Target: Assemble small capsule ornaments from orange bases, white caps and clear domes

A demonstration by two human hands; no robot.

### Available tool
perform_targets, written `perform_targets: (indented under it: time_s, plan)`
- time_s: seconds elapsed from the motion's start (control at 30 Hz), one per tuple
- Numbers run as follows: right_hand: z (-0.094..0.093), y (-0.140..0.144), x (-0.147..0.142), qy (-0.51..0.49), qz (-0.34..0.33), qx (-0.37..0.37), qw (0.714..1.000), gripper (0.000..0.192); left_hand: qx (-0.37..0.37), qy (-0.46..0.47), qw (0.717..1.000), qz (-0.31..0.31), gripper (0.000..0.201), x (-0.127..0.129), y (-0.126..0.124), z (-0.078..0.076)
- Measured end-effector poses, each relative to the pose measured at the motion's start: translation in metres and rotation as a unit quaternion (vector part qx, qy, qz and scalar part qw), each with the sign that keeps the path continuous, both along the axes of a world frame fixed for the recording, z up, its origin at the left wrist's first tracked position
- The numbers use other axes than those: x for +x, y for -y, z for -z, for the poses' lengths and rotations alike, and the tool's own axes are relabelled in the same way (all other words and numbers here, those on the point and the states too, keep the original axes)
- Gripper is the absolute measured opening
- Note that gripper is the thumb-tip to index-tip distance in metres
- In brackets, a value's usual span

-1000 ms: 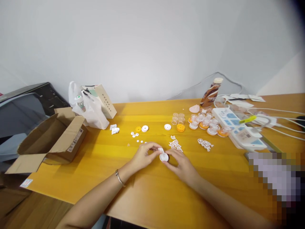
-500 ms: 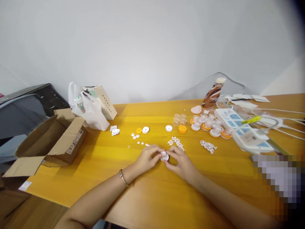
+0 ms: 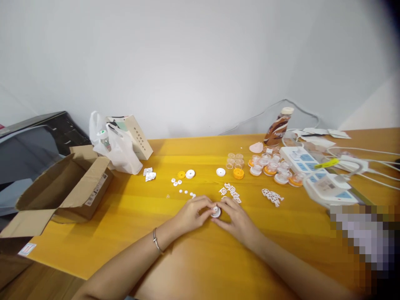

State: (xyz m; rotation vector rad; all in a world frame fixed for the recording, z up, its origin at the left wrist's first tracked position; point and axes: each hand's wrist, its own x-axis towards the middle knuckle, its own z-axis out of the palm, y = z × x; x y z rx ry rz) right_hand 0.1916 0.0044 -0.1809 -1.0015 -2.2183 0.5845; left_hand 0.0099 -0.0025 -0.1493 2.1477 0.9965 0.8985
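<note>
L hand [image 3: 194, 214] nearer wht disc [image 3: 216, 214], narrow pinch

One wide head-worn view looks forward and down over the desk [image 3: 193, 258] toward a pale wall [image 3: 200, 66]

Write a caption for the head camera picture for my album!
Left hand and right hand meet at a small white disc above the yellow table, lacy white pieces beyond.

The held disc [image 3: 216, 214] looks plastic, the table [image 3: 193, 262] glossy wood
</note>
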Motion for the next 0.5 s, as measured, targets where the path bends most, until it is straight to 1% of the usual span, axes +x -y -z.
perform_targets:
  time_s: [0.1,0.17,0.27,0.33,0.4,0.47,0.5]
  plan:
    - [-0.003,0.002,0.001,-0.011,-0.009,-0.02,1.0,0.017,-0.021,0.01,1.0,0.002,0.016,0.0,0.002,0.0]
    - [-0.005,0.002,0.003,-0.035,-0.01,-0.039,0.999,0.015,-0.022,0.02,1.0,-0.01,0.019,0.0,0.004,-0.003]
    - [-0.004,0.002,0.004,-0.087,0.003,-0.089,0.992,0.017,0.012,0.069,0.994,-0.081,0.033,0.003,-0.004,-0.014]
    - [-0.003,0.002,0.005,-0.121,0.001,-0.125,0.985,0.023,0.044,0.08,0.988,-0.126,0.029,0.01,-0.021,-0.024]
    - [-0.001,0.001,0.006,-0.15,-0.009,-0.154,0.976,0.027,0.059,0.027,0.989,-0.132,0.025,0.022,-0.049,-0.03]
    - [0.0,-0.001,0.007,-0.17,-0.016,-0.175,0.97,0.03,0.049,-0.04,0.989,-0.136,0.027,0.039,-0.083,-0.03]
    - [0.0,-0.001,0.008,-0.178,-0.018,-0.182,0.967,0.031,0.046,-0.048,0.988,-0.142,0.028,0.048,-0.099,-0.028]
